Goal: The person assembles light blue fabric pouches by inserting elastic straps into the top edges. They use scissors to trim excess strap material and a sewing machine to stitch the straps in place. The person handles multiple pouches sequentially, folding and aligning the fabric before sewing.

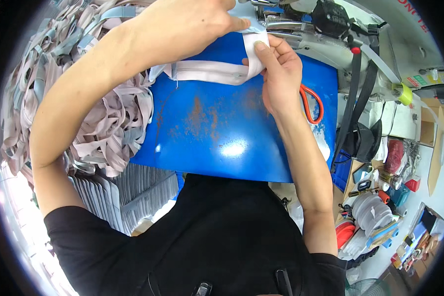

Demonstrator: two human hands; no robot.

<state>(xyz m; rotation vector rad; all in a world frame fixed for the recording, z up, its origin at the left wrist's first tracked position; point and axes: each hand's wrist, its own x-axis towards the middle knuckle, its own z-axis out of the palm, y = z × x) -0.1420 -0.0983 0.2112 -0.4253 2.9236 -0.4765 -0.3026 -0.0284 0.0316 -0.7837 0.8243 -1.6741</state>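
A pale pink fabric strap [207,72] runs across the upper part of the blue work surface and bends upward at its right end. My right hand [282,69] is closed on that upright stretch, the thumb lying on its face. The strap meets a light blue fabric piece [253,19] just below the metal parts of a machine [281,25] that looks like a sewing machine. From the left, my left hand [209,22] reaches over with a fingertip on the light blue piece and appears to grip it. Its other fingers are partly cut off by the top edge.
A large heap of pink and grey-blue straps [116,113] lies left of the blue table [222,143]. Grey flat pieces [133,195] stand stacked below it. A red-orange handle [312,104] sits beside my right wrist. Black belts [356,103] hang right; spools [372,212] crowd a cluttered shelf.
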